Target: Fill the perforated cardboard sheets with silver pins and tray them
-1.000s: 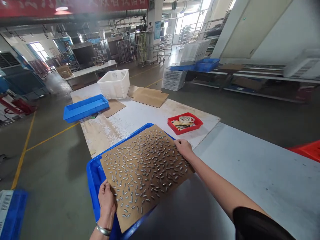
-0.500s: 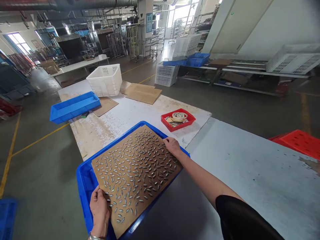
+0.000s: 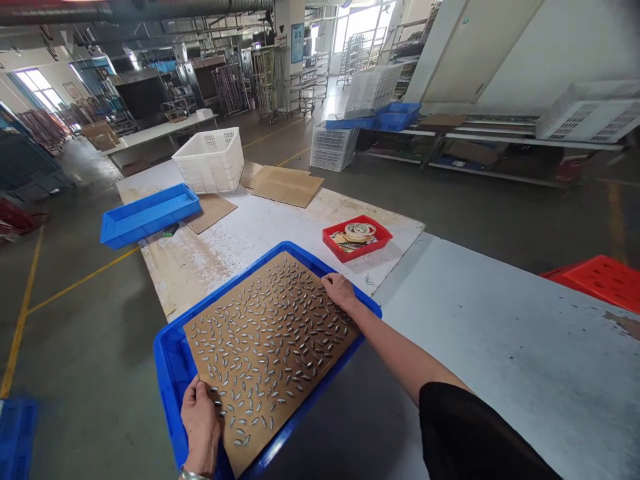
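Observation:
A brown cardboard sheet (image 3: 233, 437), dotted with many small silvery leaf-shaped pieces (image 3: 265, 333), lies inside a blue plastic tray (image 3: 167, 360). My left hand (image 3: 200, 417) pinches the sheet's near left edge, thumb on top. At the far right edge, my right hand (image 3: 340, 291) grips the same sheet between thumb and fingers. The fingers beneath the sheet are hidden on both sides. Blue tray wall shows along the left, back and right of the cardboard.
A red bin (image 3: 357, 239) with tape rolls stands beyond the tray on the worn white table (image 3: 250, 220). Further back are a shallow blue tray (image 3: 150, 212), a white crate (image 3: 213, 160) and cardboard pieces (image 3: 285, 185). A red crate (image 3: 600, 283) stands at right.
The right hand and the right edge of the cardboard have shifted slightly left, showing more of the tray's right side. The left hand has barely moved and both keep their hold.

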Motion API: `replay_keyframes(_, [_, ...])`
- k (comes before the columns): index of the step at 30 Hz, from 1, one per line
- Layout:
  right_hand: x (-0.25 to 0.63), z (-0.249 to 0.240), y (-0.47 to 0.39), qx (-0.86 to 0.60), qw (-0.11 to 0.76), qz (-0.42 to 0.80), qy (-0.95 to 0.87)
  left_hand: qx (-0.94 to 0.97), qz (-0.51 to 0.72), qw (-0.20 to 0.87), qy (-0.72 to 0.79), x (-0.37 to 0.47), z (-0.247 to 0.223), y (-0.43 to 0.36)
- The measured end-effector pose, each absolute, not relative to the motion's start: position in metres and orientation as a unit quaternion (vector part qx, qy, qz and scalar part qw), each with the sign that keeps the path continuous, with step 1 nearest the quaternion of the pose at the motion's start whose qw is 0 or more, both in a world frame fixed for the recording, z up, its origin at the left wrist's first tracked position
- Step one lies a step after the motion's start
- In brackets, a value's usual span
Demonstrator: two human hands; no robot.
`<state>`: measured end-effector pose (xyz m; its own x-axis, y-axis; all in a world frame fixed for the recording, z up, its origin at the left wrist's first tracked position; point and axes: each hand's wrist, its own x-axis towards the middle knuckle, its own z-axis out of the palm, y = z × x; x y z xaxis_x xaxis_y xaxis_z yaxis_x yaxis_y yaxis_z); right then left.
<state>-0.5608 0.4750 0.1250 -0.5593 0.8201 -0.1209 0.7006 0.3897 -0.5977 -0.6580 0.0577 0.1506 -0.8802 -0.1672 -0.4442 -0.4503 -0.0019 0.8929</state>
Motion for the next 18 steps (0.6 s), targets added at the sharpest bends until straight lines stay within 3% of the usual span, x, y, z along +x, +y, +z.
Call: replay_keyframes(18, [-0.539, 0.132, 0.481, -0.413, 0.091, 0.283, -0.861, -0.207, 0.671, 0.104, 0.704, -0.66, 0.135, 0.049])
